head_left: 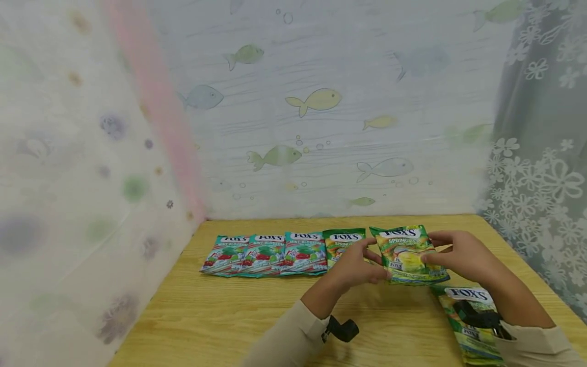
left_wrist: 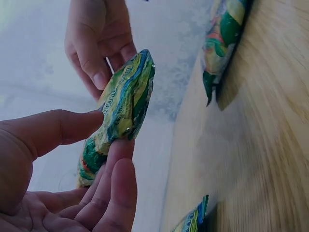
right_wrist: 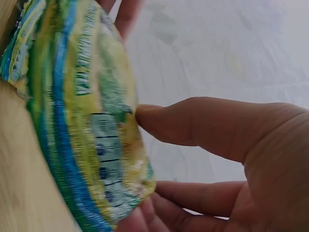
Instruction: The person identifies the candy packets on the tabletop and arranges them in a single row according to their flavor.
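Both hands hold a green and yellow Fox's candy bag [head_left: 405, 255] up over the table, its front turned toward me. My left hand [head_left: 353, 265] pinches its lower left edge, thumb in front and fingers behind, as the left wrist view shows. On the opposite side my right hand [head_left: 463, 255] grips the edge, the thumb pressed on the front face [right_wrist: 120, 145]. Just left of the held bag lies another green Fox's bag [head_left: 341, 239], partly covered by my left hand. Beneath my right forearm is a third green bag [head_left: 472, 326], partly hidden by the arm and wrist camera.
Three teal Mint Blossom bags [head_left: 263, 255] lie overlapping in a row on the wooden table [head_left: 220, 316], left of the green one. A fish-patterned curtain [head_left: 321, 153] hangs behind the table. Floral sheets [head_left: 541, 178] border the right side.
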A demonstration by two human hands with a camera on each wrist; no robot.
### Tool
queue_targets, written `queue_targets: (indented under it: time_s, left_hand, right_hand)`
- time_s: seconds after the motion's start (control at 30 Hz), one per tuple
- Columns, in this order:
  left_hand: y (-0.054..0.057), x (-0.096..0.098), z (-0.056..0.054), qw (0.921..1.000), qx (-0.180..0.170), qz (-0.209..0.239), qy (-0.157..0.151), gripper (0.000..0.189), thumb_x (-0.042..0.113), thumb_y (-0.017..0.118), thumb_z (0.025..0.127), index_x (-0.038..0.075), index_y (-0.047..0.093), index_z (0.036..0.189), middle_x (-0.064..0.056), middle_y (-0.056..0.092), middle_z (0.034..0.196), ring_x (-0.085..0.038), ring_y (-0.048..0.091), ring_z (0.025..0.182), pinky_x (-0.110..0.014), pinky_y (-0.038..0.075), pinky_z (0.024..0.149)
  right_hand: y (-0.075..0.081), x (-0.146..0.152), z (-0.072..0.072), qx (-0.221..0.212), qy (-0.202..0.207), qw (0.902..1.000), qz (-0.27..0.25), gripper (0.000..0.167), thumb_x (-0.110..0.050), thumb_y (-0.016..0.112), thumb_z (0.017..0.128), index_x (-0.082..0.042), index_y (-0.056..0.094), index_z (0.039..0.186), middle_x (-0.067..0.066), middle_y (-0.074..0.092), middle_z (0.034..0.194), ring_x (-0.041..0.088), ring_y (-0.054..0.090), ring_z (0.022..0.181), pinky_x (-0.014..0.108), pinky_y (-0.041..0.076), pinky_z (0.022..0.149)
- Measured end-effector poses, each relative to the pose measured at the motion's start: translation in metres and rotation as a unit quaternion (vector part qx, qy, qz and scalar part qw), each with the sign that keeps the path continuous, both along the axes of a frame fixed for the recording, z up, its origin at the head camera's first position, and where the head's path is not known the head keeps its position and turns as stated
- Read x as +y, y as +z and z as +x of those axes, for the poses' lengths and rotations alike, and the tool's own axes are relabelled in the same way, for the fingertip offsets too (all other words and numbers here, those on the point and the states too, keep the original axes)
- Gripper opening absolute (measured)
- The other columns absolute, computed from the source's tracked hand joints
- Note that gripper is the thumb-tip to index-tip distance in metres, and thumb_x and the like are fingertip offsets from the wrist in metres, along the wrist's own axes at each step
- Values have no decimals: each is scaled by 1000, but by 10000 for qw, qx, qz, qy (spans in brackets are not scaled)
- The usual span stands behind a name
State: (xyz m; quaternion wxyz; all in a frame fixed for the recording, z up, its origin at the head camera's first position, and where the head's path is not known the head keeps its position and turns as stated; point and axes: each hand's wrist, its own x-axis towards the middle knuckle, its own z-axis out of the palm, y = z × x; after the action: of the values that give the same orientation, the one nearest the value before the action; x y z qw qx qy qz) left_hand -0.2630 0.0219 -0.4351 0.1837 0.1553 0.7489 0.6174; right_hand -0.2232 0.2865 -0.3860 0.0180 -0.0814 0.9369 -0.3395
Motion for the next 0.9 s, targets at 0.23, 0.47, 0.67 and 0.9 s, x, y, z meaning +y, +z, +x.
queue_targets:
  time_s: [0.23, 0.47, 0.67, 0.9]
  left_hand:
    - [1, 10, -6, 9974, 100, 556, 444, 82, 7, 87, 82, 31, 50, 152, 2, 66, 103, -36, 71, 84, -60, 59, 82]
    - [-14, 13, -12, 9944, 383, 667, 724, 74, 10, 85, 85, 32, 56, 149, 8, 67, 106, -16, 69, 83, -57, 59, 83]
    - [-30, 15, -17, 9921, 601, 537, 965, 63, 14, 84, 87, 28, 62, 144, 10, 69, 112, -11, 69, 91, -41, 61, 78]
    - [-41, 15, -21, 9897, 651, 526, 1164, 55, 8, 81, 89, 24, 66, 139, 7, 72, 118, -12, 70, 96, -34, 61, 76]
  right_hand:
    - [-2, 1, -3, 190, -150, 9993, -282, 84, -39, 74, 97, 6, 38, 156, 34, 45, 152, 53, 55, 127, 54, 58, 86]
    - [-12, -1, -8, 255, -249, 9972, -663, 84, -33, 75, 96, 1, 34, 160, 31, 42, 156, 48, 54, 126, 46, 58, 82]
    - [-27, -3, -17, 315, -278, 9945, -960, 80, -27, 75, 97, -1, 34, 161, 31, 40, 157, 47, 56, 125, 41, 59, 80]
    - [-45, -6, -28, 356, -438, 9939, -944, 77, -21, 72, 99, -4, 32, 162, 31, 37, 159, 51, 52, 129, 43, 60, 82]
